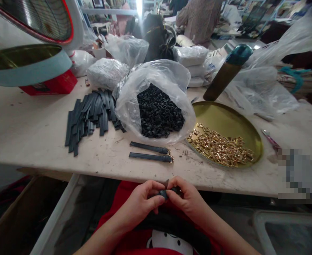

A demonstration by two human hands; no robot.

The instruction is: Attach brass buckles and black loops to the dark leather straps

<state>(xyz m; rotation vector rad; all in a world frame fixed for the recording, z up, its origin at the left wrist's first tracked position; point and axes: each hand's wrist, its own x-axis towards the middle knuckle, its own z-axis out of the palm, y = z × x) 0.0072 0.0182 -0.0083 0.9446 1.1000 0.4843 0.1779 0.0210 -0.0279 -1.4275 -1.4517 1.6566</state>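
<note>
My left hand (149,197) and my right hand (184,194) meet at the table's front edge, both closed on a short black strap (163,193). Fingers cover most of the strap, and a small glint shows by the right fingers. Just beyond lie two finished-looking black straps, an upper strap (148,146) and a lower strap (149,157), each with a gold buckle at its right end. A clear plastic bag (124,109) stands behind them, full of small black loops (160,113). Right of it, gold buckles (222,147) lie heaped in a round gold tray (225,113).
Left of the bag is a pile of black strips (92,106). A light-blue round tin (28,71) rests on a red box (52,85). A dark bottle (222,78) leans behind the tray. A person (201,21) stands in the background.
</note>
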